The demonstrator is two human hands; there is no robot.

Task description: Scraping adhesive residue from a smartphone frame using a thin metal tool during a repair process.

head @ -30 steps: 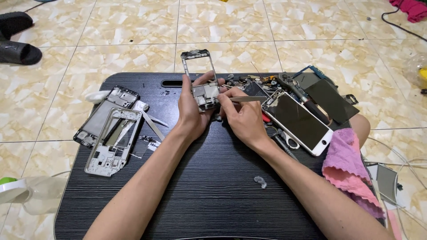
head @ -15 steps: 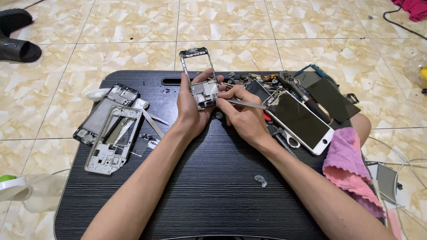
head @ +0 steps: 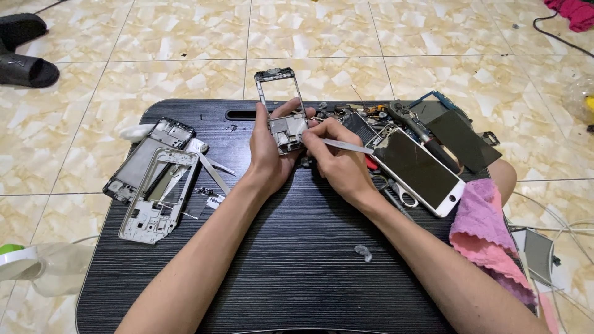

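Note:
My left hand (head: 267, 149) holds a silver phone frame (head: 279, 102) upright over the far part of the black lap table (head: 291, 260). A circuit board sits in the frame's lower half. My right hand (head: 337, 162) grips metal tweezers (head: 346, 146), tips pressed to the board by my left thumb. Both forearms rest low over the table.
Two stripped phone frames (head: 154, 179) lie at the table's left. A white-faced phone (head: 424, 170), a dark panel (head: 461, 141), small parts and tools crowd the right. A pink cloth (head: 489, 232) drapes the right edge. Black sandals (head: 25, 52) rest on the tiled floor.
Both hands and the frame have stayed nearly in place; the tweezers' tips shifted slightly on the board.

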